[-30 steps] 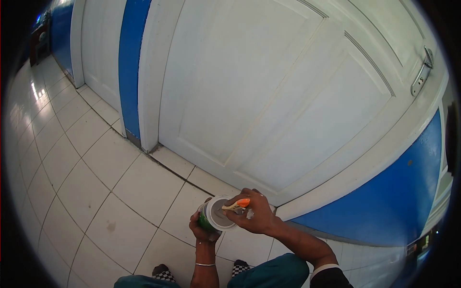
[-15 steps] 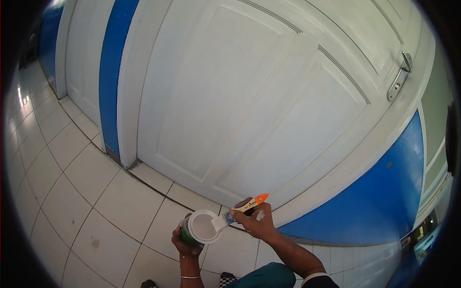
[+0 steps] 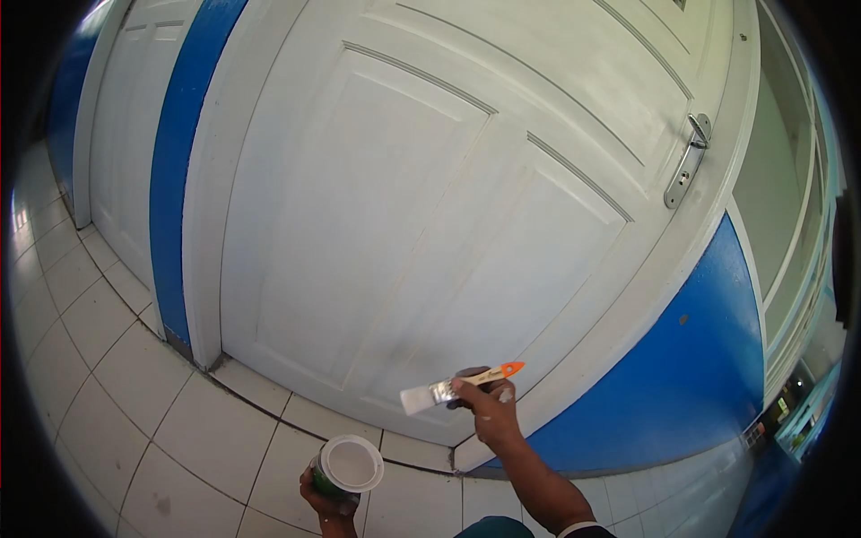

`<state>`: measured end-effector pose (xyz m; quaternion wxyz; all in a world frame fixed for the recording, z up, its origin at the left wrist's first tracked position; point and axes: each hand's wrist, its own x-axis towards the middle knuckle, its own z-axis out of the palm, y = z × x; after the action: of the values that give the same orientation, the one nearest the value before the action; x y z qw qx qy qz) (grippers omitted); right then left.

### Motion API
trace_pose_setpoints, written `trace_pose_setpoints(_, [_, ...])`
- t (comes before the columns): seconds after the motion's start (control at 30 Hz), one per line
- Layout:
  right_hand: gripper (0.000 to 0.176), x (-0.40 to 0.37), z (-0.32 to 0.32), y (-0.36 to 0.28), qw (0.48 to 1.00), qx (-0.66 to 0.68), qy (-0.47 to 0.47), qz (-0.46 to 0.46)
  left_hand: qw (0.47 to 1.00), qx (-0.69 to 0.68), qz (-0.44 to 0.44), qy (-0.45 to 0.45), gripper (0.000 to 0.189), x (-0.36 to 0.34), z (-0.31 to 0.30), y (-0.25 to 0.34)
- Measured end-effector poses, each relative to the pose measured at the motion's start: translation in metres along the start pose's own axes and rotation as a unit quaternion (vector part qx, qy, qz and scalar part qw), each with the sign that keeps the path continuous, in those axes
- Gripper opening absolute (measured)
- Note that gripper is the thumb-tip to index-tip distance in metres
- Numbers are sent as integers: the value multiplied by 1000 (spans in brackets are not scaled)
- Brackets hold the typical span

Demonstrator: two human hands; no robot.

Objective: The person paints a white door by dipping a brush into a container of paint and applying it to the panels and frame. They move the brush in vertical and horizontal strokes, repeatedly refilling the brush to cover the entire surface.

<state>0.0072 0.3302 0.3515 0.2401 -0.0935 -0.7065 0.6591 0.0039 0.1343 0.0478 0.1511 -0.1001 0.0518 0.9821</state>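
My right hand (image 3: pixel 485 401) grips a paintbrush (image 3: pixel 456 386) with an orange-tipped handle and white, paint-loaded bristles pointing left. The brush is raised in front of the lower panel of a white panelled door (image 3: pixel 430 206); whether the bristles touch it I cannot tell. My left hand (image 3: pixel 325 498) holds a small green paint can (image 3: pixel 345 467) with white paint inside, low at the bottom of the view, below and left of the brush.
The door has a metal lever handle (image 3: pixel 685 170) at the upper right and a white frame (image 3: pixel 208 224). Blue wall (image 3: pixel 691 377) flanks the door on both sides. A second white door (image 3: pixel 117 161) stands at the left. White floor tiles (image 3: pixel 108 394) lie below.
The brush has come out of the can and risen toward the door. The can has dropped lower in view, and my view has tilted upward, showing more of the door.
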Motion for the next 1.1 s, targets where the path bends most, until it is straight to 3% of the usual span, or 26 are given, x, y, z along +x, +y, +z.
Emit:
trace_pose_setpoints(0.07, [26,19,-6,-29,995,70,53,-38,999,-17,-6,36,70,1,2,0])
trace_pose_setpoints(0.2, [37,57,-8,-89,974,73,133,-168,999,-18,13,28,69,-1,5,2])
trace_pose_setpoints(0.37, [32,63,-10,-111,966,111,98,-214,998,-52,22,0,70,-7,16,11])
trace_pose_setpoints(0.47, [29,45,-9,-81,969,149,101,-167,998,-48,47,10,73,-10,20,18])
trace_pose_setpoints(0.6, [28,33,-12,5,976,75,152,-140,996,-43,64,-35,70,-13,16,27])
trace_pose_setpoints(0.67, [23,33,-21,59,973,-63,126,-181,995,-40,70,-56,70,-16,15,34])
trace_pose_setpoints(0.73, [20,30,-16,101,969,-104,86,-204,995,-41,81,-49,70,-20,13,39])
trace_pose_setpoints(0.8, [19,37,-20,142,936,-214,4,-279,994,-50,84,-54,73,-22,11,46])
trace_pose_setpoints(0.87, [15,34,-7,177,926,-295,-28,-232,992,-74,80,-59,80,-24,0,51])
trace_pose_setpoints(0.93, [14,32,1,194,933,-272,-48,-230,992,-82,90,-47,79,-26,-2,55])
trace_pose_setpoints(1.1, [17,43,2,225,881,-339,-91,-316,990,-71,113,-36,78,-26,-7,65])
